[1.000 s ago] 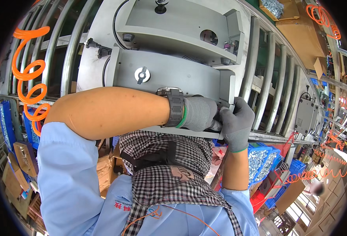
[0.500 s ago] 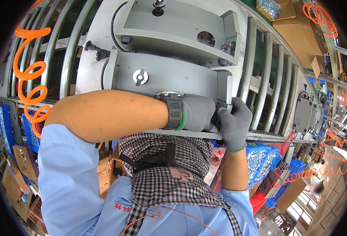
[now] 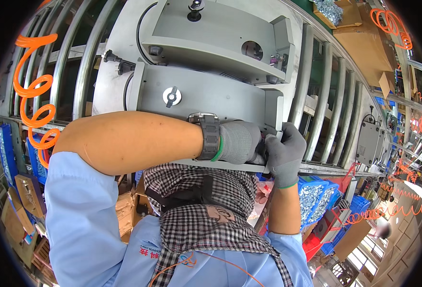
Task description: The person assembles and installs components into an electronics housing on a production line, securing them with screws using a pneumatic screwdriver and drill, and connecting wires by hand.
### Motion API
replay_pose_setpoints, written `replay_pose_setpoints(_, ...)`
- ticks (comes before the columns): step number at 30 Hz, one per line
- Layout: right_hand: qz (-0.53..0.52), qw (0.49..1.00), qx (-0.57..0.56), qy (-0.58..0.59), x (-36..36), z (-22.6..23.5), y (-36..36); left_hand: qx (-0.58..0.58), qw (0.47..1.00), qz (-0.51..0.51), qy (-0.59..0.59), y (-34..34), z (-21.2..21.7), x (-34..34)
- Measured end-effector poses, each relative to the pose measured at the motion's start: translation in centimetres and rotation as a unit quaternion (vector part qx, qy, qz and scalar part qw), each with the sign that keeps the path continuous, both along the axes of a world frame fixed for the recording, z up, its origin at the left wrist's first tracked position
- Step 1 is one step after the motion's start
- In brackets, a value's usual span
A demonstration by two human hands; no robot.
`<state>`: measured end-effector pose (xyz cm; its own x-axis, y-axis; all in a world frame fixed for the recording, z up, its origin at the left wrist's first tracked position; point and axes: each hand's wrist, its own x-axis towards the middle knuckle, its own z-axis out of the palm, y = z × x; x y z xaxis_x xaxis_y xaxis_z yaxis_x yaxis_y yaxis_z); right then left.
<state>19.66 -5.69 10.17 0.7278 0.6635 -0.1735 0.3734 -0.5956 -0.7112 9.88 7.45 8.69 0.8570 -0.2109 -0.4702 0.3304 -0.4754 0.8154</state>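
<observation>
A grey metal machine housing lies across the worktop just in front of me, a round silver plate with a black knob on its left part. My left hand, in a grey glove, reaches over the housing to its near right corner. Its fingers are curled inward and mostly hidden. Right beside it, my right hand, also gloved, is closed with thumb and fingers bent at the housing's end flap. Between the hands a small dark part shows; its kind is hidden.
A second grey housing stands behind the first. Black power plugs lie at their left. Metal rollers run on both sides. An orange coiled hose hangs at left. Blue bins of metal fasteners stand at lower right.
The wrist of my left hand has shifted very slightly left, and the right hand has lowered slightly. Both stay at the same corner of the housing.
</observation>
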Motion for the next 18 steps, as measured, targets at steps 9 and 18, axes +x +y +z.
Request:
replay_pose_setpoints(9,0.002,1.0,-0.008,0.0,-0.08,0.46,0.18,-0.006,0.999,0.027,0.021,-0.1,0.18,0.16)
replay_pose_setpoints(18,-0.014,1.0,0.012,0.019,-0.17,0.11,0.22,0.018,1.0,-0.013,-0.004,0.18,1.03,-0.01)
